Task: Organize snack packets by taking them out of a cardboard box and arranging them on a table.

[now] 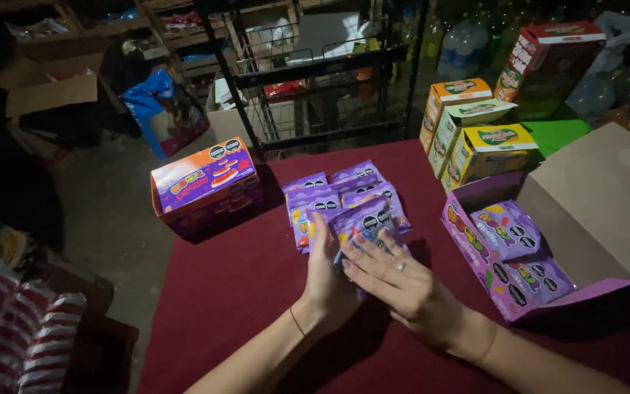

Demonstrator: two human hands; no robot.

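1. Both hands over a stack of purple candy packets (362,222) near the middle of the dark red table (257,292); left hand (327,281) edge-on against the stack's left side, fingers straight and together; right hand (395,281) laid flat over the stack's near end, fingers spread, ring on one finger. Neither closed into a fist; stack pressed between the two.
2. More purple packets (333,191) fanned flat just behind the stack, touching it.
3. Left of those, a closed orange-and-purple display box (205,182) at the table's far left corner, near the edge.
4. Right of the hands, an open purple carton (508,266) with its brown lid (607,204) flipped back; inside, at least two purple packets lying flat, room left above them.
5. Behind the carton, three yellow-and-green boxes (475,131) upright in a row, with a red-and-green box (548,62) farther back.
6. Bare red tabletop in front of and left of the hands, open up to the near edge.
7. Beyond the far edge, a black wire rack (315,73) and cluttered floor; striped red-and-white bundles (30,335) low at left.
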